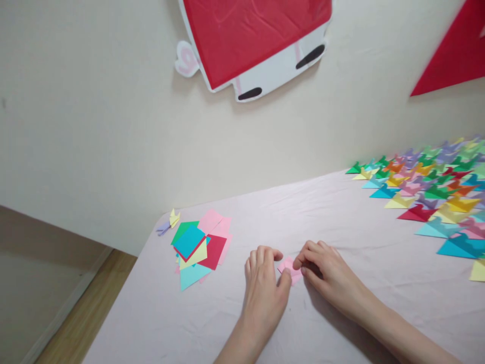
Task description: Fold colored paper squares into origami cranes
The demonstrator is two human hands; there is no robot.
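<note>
A small piece of pink origami paper, partly folded, lies on the cloth-covered table between my two hands. My left hand presses its thumb on the paper's near edge, with the index finger bent over the left side. At the right edge, my right hand has its thumb and curled fingers closed on the paper. Parts of the paper are hidden under the fingertips.
Loose coloured paper squares lie in a pile on the left. Behind them sit a yellow folded piece and a purple one. Rows of folded paper birds fill the right side. A wall with a red-and-white decoration stands behind.
</note>
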